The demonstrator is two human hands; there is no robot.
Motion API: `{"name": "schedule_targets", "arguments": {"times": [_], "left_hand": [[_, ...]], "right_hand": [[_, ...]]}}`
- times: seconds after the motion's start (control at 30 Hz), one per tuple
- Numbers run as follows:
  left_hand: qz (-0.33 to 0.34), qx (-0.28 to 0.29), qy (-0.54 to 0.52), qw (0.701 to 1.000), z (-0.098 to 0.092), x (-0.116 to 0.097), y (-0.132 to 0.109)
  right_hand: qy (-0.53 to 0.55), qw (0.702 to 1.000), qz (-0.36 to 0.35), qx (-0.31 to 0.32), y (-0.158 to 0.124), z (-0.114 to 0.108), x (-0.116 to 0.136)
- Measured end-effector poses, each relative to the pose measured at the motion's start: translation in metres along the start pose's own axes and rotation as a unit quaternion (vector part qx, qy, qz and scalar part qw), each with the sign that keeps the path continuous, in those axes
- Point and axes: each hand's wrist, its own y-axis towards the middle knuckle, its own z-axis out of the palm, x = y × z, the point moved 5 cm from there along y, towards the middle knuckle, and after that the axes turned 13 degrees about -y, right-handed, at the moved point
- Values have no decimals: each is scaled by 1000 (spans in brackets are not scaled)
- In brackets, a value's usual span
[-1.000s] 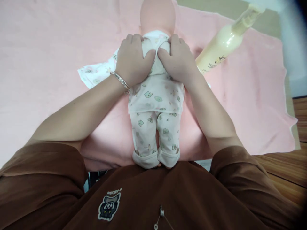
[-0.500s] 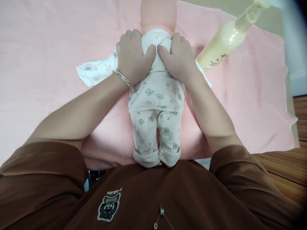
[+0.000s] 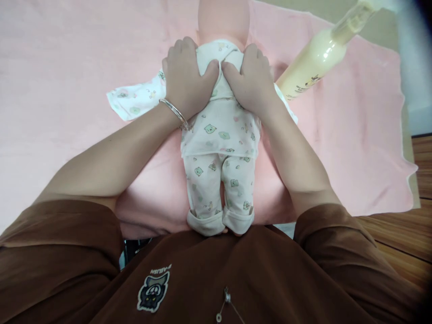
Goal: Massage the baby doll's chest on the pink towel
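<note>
A bald baby doll [image 3: 222, 130] in a white printed shirt and trousers lies lengthwise in front of me, head far and cuffed legs near my body. My left hand [image 3: 189, 78] grips its left-hand shoulder, fingers curled over the far side and thumb on the upper torso. On the opposite shoulder, my right hand [image 3: 253, 81] holds in the same way, its thumb tip close to the other thumb. Between the thumbs the shirt cloth is creased and overlapped. One sleeve [image 3: 135, 99] stretches out to the left; the doll's face is not visible.
Beneath the doll spreads a pink blanket [image 3: 357, 135]. A pale yellow pump bottle [image 3: 313, 63] stands to the right of my right hand, close to the other sleeve. Wooden flooring [image 3: 398, 234] shows past the blanket's right edge.
The fingers of both hands have slid slightly farther up toward the doll's head, and the cloth at its neck has shifted a little. The doll and bottle stay in place.
</note>
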Motion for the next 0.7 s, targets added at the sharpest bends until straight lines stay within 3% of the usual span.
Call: {"name": "schedule_targets", "arguments": {"times": [0.13,0.3,0.5,0.7], "left_hand": [[19,-22,24,999,-3,-3,-3],[66,35,20,997,-6,-6,-6],[90,56,5,994,-7,-9,-7],[113,80,96,986,-4,-13,-4]], "right_hand": [[5,1000,-2,-5,-3,-2,1],[-13,1000,12,-14,-4,-2,0],[-15,999,-20,-22,-3,1,-1],[-28,998,-42,-24,-4,1,-1]]}}
